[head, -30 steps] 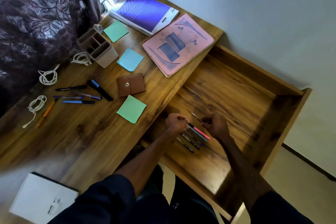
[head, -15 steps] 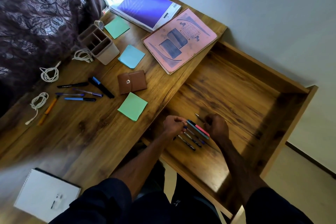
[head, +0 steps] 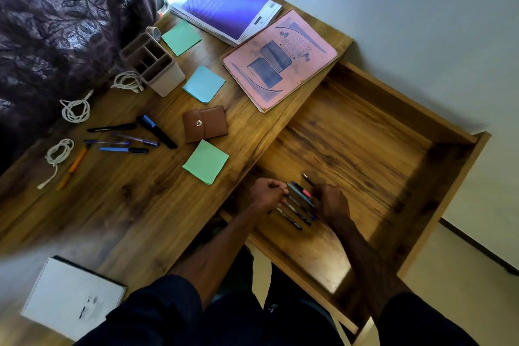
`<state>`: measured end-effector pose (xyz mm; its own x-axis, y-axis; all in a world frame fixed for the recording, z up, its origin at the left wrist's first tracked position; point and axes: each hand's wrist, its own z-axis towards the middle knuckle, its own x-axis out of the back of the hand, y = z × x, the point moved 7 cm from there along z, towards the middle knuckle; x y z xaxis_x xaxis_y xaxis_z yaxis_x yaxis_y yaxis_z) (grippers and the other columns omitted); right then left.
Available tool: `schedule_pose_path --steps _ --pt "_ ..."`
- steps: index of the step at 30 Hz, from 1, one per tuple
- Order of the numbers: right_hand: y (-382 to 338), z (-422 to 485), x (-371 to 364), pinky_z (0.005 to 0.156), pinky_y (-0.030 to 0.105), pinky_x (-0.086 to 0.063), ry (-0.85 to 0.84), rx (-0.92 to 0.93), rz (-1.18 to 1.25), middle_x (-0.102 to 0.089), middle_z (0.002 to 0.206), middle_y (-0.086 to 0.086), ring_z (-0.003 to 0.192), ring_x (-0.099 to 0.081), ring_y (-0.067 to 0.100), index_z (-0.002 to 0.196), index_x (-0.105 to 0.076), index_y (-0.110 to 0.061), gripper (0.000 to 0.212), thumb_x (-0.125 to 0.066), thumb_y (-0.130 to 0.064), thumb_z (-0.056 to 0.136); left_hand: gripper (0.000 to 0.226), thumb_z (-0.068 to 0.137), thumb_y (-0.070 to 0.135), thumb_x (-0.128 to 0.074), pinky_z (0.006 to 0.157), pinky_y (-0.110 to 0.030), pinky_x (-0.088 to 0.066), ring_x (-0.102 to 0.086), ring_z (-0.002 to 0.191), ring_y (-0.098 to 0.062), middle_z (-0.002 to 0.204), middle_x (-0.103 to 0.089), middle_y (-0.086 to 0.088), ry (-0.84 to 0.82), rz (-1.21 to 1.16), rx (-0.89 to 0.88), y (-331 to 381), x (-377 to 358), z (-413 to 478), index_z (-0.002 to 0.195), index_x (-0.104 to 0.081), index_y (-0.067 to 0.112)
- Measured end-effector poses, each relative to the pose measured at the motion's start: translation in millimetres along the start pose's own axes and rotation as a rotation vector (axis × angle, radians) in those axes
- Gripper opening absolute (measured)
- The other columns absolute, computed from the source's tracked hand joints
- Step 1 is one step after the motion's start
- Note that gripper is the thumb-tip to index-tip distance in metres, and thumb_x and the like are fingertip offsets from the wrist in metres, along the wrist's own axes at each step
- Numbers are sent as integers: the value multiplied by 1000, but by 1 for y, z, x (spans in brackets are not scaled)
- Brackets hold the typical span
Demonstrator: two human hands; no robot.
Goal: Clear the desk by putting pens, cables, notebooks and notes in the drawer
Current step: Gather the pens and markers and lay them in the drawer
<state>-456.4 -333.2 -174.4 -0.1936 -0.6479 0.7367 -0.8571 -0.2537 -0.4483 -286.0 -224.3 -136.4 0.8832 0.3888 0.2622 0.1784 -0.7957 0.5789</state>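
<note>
Inside the open drawer [head: 365, 149], the left hand [head: 268, 194] pinches one end of the pens [head: 297, 206] lying in a row. The right hand [head: 332, 202] curls over their opposite ends; its grip cannot be determined. Loose pens [head: 134, 137], cables [head: 75, 111], notes [head: 205, 161] and notebooks [head: 280, 59] lie on the desk [head: 140, 205] beyond.
</note>
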Motion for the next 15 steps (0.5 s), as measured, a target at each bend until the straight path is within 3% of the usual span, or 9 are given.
schedule_pose_path --steps 7,15 --pt "1 1 2 72 37 -56 37 8 -9 -73 90 -3 83 -66 15 101 -74 -23 13 -67 -20 90 11 91 10 -70 58 -18 -56 -69 70 -7 93 -73 -3 -3 -17 16 -4 5 1 101 -69 14" --pt "-3 1 3 68 32 -53 71 8 10 -70 89 -4 82 -64 14 100 -74 -24 11 -66 -22 92 11 91 11 -70 64 -21 -58 -70 75 -10 96 -73 -3 -17 -35 11 -6 8 0 101 -69 16"
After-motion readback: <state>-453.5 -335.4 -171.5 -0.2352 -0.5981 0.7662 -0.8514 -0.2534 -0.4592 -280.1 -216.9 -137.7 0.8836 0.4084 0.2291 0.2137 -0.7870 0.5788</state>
